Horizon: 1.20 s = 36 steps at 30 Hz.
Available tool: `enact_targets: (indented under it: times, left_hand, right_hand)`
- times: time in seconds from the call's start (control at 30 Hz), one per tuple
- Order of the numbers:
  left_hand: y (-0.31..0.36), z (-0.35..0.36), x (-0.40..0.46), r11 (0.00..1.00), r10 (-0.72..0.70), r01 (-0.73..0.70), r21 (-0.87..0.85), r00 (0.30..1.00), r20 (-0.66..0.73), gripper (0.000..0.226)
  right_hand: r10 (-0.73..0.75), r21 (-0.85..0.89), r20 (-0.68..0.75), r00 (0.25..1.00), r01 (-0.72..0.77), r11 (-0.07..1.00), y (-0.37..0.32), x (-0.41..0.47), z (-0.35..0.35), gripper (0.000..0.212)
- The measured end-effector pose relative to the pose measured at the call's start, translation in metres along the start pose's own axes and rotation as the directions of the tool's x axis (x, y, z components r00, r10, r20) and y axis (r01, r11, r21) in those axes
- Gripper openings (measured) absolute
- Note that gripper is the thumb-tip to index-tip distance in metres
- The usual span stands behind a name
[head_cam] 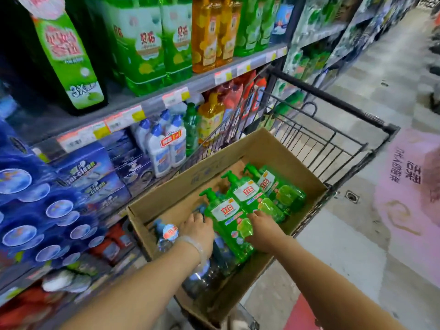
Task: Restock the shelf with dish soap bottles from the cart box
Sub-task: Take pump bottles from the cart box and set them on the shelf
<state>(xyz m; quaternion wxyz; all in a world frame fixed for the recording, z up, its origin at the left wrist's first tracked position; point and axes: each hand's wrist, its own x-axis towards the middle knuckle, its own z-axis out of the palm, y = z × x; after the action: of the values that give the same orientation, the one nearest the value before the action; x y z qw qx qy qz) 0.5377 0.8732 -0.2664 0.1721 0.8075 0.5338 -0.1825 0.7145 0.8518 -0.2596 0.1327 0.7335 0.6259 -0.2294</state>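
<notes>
A cardboard box (269, 148) sits in a black wire cart (333, 139). Three green dish soap bottles with pump tops lie side by side in it. The nearest green bottle (228, 217) lies between my hands: my left hand (197, 232) grips its left side and my right hand (263, 231) grips its right side. A second green bottle (252, 198) and a third (278, 189) lie behind it. Dark blue bottles (204, 277) lie under my left wrist. The shelf (133, 108) on the left holds upright green and orange soap bottles.
A small bottle with a round sticker (166, 234) lies at the box's left wall. Blue packs (47, 198) and white bottles (164, 144) fill the lower shelf. The aisle floor (357, 234) runs to the right, with a pink floor sticker (409, 198).
</notes>
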Motion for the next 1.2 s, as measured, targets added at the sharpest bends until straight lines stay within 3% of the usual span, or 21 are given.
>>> enact_targets:
  times: [0.2, 0.37, 0.47, 0.53, 0.6, 0.87, 0.93, 1.03, 1.2]
  left_hand:
    - [0.017, 0.028, 0.048, 0.976, -0.126, 0.153, -0.158, 0.977, 0.172, 0.056]
    - [0.045, 0.067, 0.087, 0.831, -0.187, 0.307, -0.464, 0.940, 0.286, 0.076]
    - [0.067, 0.081, 0.109, 0.630, -0.234, 0.426, -0.649, 0.901, 0.364, 0.088]
    - [0.076, 0.090, 0.121, 0.367, -0.242, 0.468, -0.804, 0.883, 0.403, 0.082]
    - [0.074, 0.099, 0.125, 0.160, -0.248, 0.415, -0.896, 0.895, 0.370, 0.074]
    - [0.052, 0.112, 0.128, -0.018, -0.268, 0.471, -0.882, 0.847, 0.458, 0.092]
    - [0.054, 0.113, 0.133, -0.066, -0.257, 0.476, -0.877, 0.841, 0.476, 0.085]
    - [0.061, 0.113, 0.139, -0.165, -0.267, 0.434, -0.886, 0.845, 0.464, 0.063]
    - [0.049, 0.119, 0.132, -0.329, -0.309, 0.435, -0.838, 0.789, 0.531, 0.063]
  right_hand:
    - [-0.062, 0.087, 0.184, 0.981, 0.046, 0.995, 0.025, 0.072, 0.013, 0.073]
    - [-0.096, 0.198, 0.278, 0.956, 0.041, 0.979, 0.043, 0.112, 0.036, 0.068]
    - [-0.078, 0.245, 0.301, 0.950, 0.002, 0.969, 0.047, 0.136, 0.041, 0.070]
    - [-0.070, 0.282, 0.329, 0.942, -0.027, 0.959, 0.048, 0.150, 0.044, 0.077]
    - [-0.076, 0.248, 0.352, 0.933, -0.014, 0.969, 0.046, 0.155, 0.047, 0.078]
    - [-0.131, 0.196, 0.335, 0.933, 0.067, 0.978, 0.047, 0.163, 0.051, 0.072]
    - [-0.158, 0.135, 0.328, 0.931, 0.119, 0.984, 0.045, 0.161, 0.052, 0.075]
    - [-0.117, 0.206, 0.383, 0.916, 0.039, 0.978, 0.048, 0.164, 0.053, 0.085]
    - [-0.196, 0.302, 0.415, 0.889, 0.068, 0.951, 0.046, 0.164, 0.062, 0.067]
